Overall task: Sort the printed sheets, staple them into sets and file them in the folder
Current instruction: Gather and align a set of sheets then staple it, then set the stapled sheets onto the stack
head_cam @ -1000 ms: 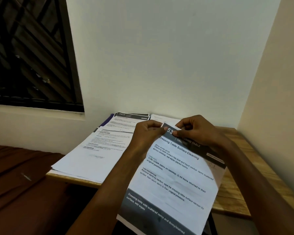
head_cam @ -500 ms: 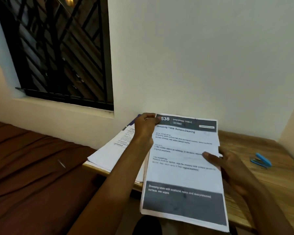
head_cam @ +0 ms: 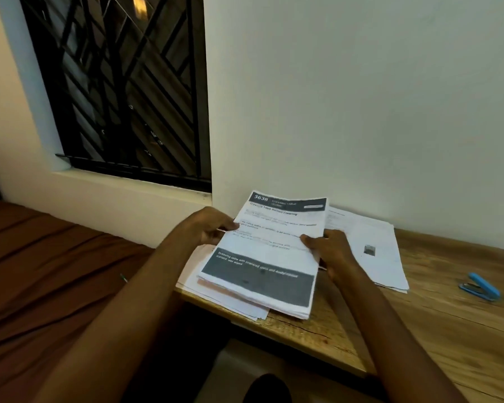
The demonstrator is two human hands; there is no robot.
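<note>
Head view. Set of printed sheets (head_cam: 262, 257), top page headed "3638": now lowered onto the left paper stack (head_cam: 192, 274) at the wooden table (head_cam: 419, 330) edge, no longer raised as half a second ago. Left hand (head_cam: 207, 228): grip pinching the set's left edge, moved down from the top corner. Right hand (head_cam: 329, 251): grip pinching the right edge. Second paper pile (head_cam: 373, 248): lying to the right. Blue stapler (head_cam: 480, 287): farther right, well apart. Brown bed (head_cam: 41, 271): at left.
</note>
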